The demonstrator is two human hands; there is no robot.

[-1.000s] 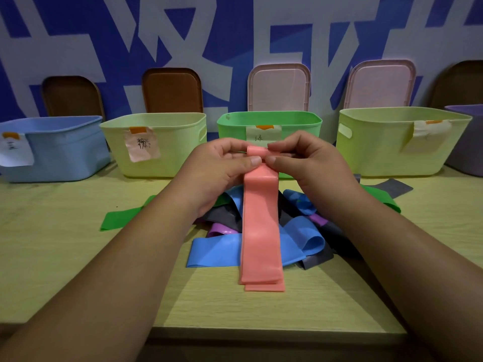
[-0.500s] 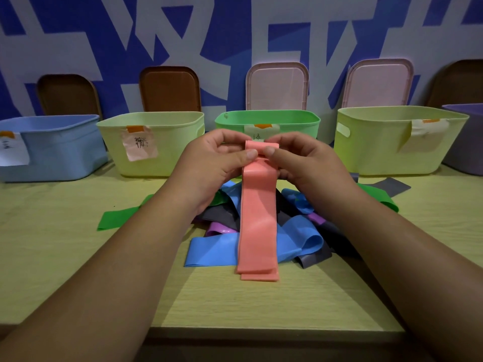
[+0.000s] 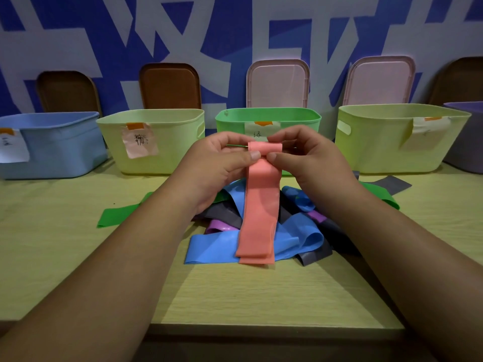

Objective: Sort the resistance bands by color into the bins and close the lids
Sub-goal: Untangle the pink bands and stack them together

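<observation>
While the left hand (image 3: 217,165) and right hand (image 3: 312,165) pinch the top of the salmon-pink flat rubber band (image 3: 260,210) in curled fingers (image 3: 251,155), its tail rests on the mixed band pile (image 3: 226,216), centre of the wooden bench (image 3: 78,257). Clinging rubber could drag blue bands (image 3: 211,248) along on lifting. Open bins (image 3: 150,115) line the far edge, below a blue-white wall (image 3: 78,35).

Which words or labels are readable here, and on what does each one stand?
"粉": pink note on left yellow bin.
"绿": white note on green bin.
White sheet on blue bin: too blurred.
Folded note on right yellow bin: unreadable.
Wall letters: cut off, unreadable.
</observation>
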